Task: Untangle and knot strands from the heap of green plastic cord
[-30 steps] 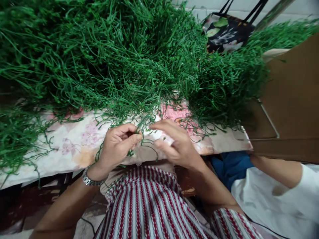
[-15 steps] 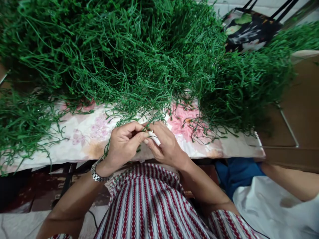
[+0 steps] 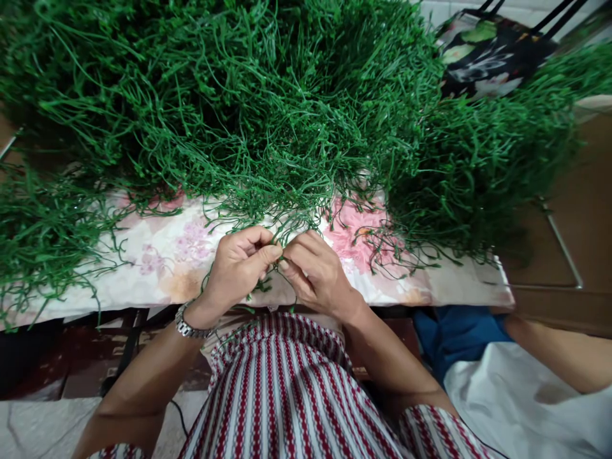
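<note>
Thin green stems [image 3: 261, 287] run between and below my fingers at the table's front edge. My left hand [image 3: 241, 264], with a metal watch on its wrist, pinches them between thumb and index finger. Close beside it, my right hand [image 3: 318, 271] is pinched on the stems too, its fingertips nearly touching the left ones. A large heap of green plastic-looking sprigs [image 3: 229, 108] rises just beyond both hands.
A floral cloth [image 3: 184, 255] covers the table. More sprigs [image 3: 48, 229] lie at the left. At the right are a cardboard box [image 3: 593, 223], a black floral bag [image 3: 492, 57] and another person's arm [image 3: 554, 347].
Both pinched hands have shifted slightly, and the thumbs have come closer together around the stems. The white gap seen between the hands is now smaller. The view has moved a little.
</note>
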Motion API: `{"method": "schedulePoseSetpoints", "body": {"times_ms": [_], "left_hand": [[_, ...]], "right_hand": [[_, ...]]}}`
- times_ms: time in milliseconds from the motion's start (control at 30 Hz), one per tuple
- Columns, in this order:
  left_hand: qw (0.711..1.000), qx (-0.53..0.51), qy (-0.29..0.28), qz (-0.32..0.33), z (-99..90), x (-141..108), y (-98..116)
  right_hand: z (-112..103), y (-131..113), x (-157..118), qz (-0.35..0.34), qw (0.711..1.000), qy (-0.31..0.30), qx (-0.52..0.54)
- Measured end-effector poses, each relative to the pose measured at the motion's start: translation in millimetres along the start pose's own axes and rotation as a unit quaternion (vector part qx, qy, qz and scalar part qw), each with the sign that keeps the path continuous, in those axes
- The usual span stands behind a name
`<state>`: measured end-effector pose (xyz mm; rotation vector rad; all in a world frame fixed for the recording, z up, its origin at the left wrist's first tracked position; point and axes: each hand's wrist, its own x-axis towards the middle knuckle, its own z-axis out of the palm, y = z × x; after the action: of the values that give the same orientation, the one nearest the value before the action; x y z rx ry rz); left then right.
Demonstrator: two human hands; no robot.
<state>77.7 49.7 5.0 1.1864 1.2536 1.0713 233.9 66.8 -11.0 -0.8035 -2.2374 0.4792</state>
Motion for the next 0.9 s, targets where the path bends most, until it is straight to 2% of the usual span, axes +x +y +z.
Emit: {"method": "schedulePoseSetpoints", "body": {"times_ms": [100,200,333,400,500,600,700,800,900], "left_hand": [[0.995,0.093,0.010,0.030,-1.2,-1.5,5.4],[0.990,0.131,-0.015,0.044,-3.1,-2.2,7.0],[0.995,0.056,-0.084,0.020,-4.7,-2.4,2.8],[0.995,-0.003,-0.099,-0.001,-3.5,-3.2,0.2],[0.998,-0.001,-0.064,0.019,0.5,-5.0,-0.7],[0.989,0.115,-0.028,0.088,5.1,-7.2,2.7],[0.964,0.205,-0.026,0.168,6.6,-6.9,5.7],[0.956,0.228,0.029,0.182,2.1,-1.2,5.0],[0.972,0.160,0.108,0.134,-4.0,6.0,3.7]], "right_hand": [[0.2,0.9,0.9,0.001,1.000,0.004,0.030],[-2.0,1.9,2.2,-0.001,0.997,0.011,0.073],[-6.0,1.9,4.6,-0.023,0.988,-0.023,0.149],[-5.0,0.4,5.9,-0.027,0.985,-0.009,0.171],[-0.5,-2.5,7.2,-0.016,0.989,0.039,0.140],[1.2,-5.7,7.1,-0.018,0.997,0.065,0.044],[-4.7,-12.6,3.8,-0.023,0.997,0.065,-0.018],[-16.5,-22.4,-2.6,-0.031,0.997,0.040,0.051],[-27.6,-23.0,-6.5,-0.037,0.988,0.000,0.151]]}}
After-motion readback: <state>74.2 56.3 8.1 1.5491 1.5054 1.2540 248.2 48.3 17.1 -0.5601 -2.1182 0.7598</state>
